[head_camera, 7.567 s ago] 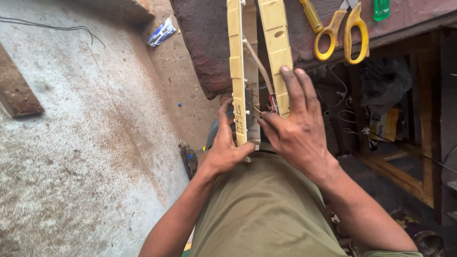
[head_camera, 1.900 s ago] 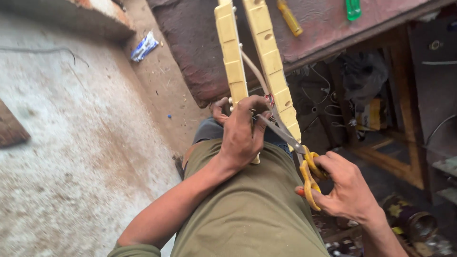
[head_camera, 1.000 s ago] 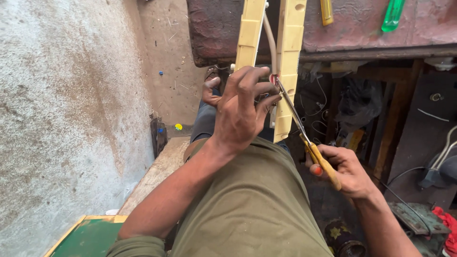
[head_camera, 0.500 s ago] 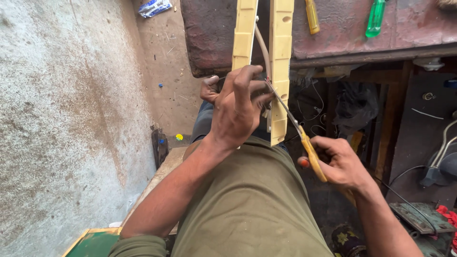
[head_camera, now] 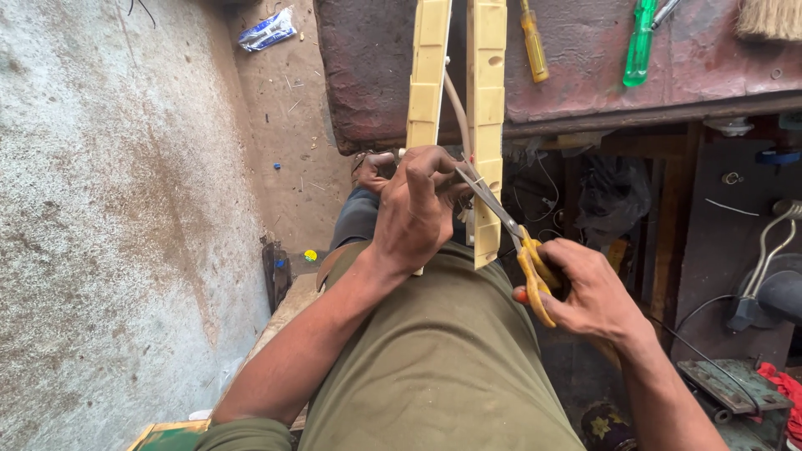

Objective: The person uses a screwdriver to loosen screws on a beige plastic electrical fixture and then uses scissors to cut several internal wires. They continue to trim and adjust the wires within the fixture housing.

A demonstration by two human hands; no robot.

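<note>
The right hand (head_camera: 585, 292) gripped yellow-handled scissors (head_camera: 510, 242), blades angled up-left into wires pinched by the left hand (head_camera: 418, 209) between the cream strips (head_camera: 487, 100).

Scissors (head_camera: 520, 242) at gripped yellow strips (head_camera: 428, 92)

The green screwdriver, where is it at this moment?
In the head view, the green screwdriver lies at the top right on the reddish bench, between the yellow screwdriver and the brush.
</note>
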